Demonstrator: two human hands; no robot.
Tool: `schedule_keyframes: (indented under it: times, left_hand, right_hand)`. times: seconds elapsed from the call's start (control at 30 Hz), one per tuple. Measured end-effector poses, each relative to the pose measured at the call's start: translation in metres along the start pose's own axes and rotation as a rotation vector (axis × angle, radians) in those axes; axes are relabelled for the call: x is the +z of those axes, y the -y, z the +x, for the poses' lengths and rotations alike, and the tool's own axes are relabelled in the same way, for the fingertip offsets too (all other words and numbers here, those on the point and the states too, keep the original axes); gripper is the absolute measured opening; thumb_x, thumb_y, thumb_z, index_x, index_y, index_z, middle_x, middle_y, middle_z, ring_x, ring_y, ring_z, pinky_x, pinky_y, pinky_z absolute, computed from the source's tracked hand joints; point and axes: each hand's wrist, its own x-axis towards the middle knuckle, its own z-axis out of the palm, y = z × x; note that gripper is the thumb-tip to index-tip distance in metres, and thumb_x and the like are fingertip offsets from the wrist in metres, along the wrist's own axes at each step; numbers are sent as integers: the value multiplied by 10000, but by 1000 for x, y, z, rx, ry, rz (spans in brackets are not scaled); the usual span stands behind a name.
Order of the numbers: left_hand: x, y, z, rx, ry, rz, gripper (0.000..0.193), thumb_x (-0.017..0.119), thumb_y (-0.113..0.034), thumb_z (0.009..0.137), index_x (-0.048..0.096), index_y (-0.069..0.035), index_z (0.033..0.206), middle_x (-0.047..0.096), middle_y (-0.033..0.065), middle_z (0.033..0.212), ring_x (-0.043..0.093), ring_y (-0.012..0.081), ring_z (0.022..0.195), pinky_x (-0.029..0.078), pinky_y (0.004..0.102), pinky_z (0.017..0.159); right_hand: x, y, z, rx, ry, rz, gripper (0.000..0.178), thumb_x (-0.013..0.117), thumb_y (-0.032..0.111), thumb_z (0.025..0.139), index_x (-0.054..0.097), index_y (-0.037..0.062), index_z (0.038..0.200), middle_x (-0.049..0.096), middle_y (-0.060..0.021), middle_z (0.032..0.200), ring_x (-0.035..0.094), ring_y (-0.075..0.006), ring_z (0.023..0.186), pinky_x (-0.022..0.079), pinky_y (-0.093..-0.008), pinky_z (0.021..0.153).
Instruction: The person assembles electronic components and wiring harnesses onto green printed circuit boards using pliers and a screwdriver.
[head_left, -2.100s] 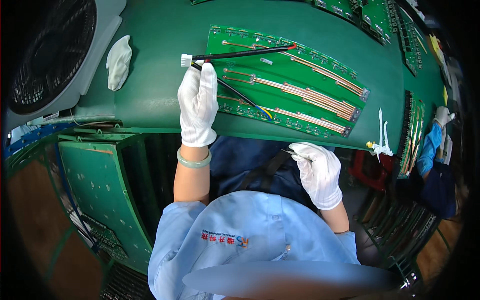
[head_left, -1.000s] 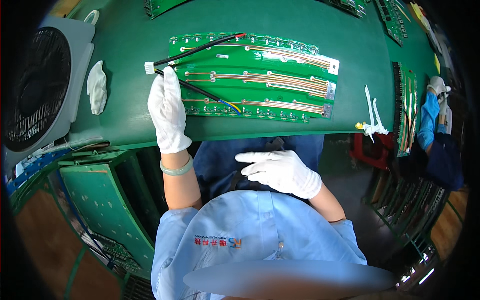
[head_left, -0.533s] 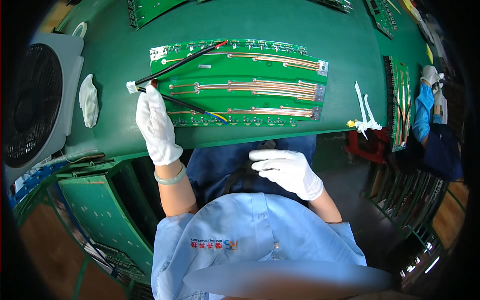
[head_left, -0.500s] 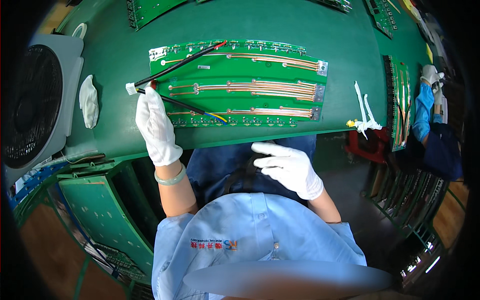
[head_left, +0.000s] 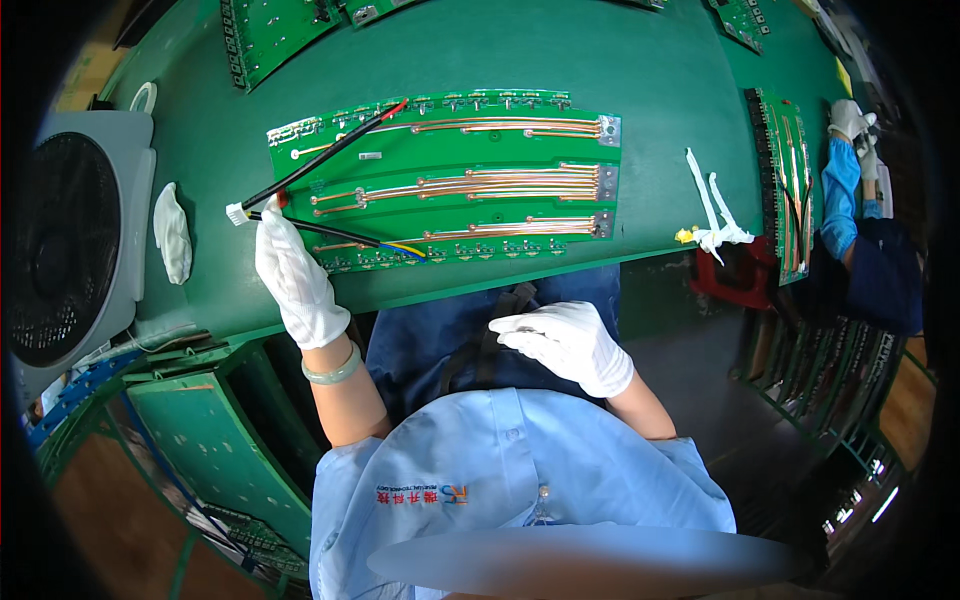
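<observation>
One green circuit board [head_left: 440, 155] lies flat on the worktop [head_left: 670, 90], its long axis running left to right before us, roughly along the front edge. Our left hand [head_left: 295, 285] is the nearer: its fingertips meet the board's left end, so the board stretches rightward and away from it. Those fingers are drawn together beside a small dark-red part [head_left: 282, 199]; whether they clamp something or merely rest there, we cannot tell. Our right hand [head_left: 565, 345] hangs over our dark trousers [head_left: 410, 325], apart from the board, which lies ahead of it; its fingers bunch close, and we cannot make out anything between them.

Just left of the left fingertips sits a blocky white plastic connector [head_left: 237, 214]. Spreading from it in a V, a smooth black upper sleeve [head_left: 318, 168] ends in red and a black lower sleeve [head_left: 320, 232] in blue and yellow. Glossy copper conductors [head_left: 500, 182] run lengthwise in three bands toward flat grey metal tabs [head_left: 606, 183]. Our gloves [head_left: 310, 310] look matte and faintly ribbed.
</observation>
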Motion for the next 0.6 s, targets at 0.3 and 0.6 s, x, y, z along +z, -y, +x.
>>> schedule_keyframes:
  times: [0.3, 0.6]
  left_hand:
    - [-4, 6, 2, 22, -23, 36, 523, 405, -423, 970, 545, 49, 1144, 567, 45, 1020, 473, 98, 907, 365, 240, 836]
    - [-2, 3, -6, 14, -57, -66, 385, 433, -382, 971, 565, -23, 1016, 309, -91, 653, 257, 13, 602, 205, 192, 536]
  right_hand:
    - [2, 4, 0, 51, -7, 28, 163, 637, 139, 790, 674, 89, 941, 665, -32, 768, 599, -167, 559, 473, -291, 504]
    - [-1, 12, -2, 228, -140, 132, 176, 596, 146, 861, 638, -14, 921, 657, -77, 714, 596, -139, 542, 455, -248, 499]
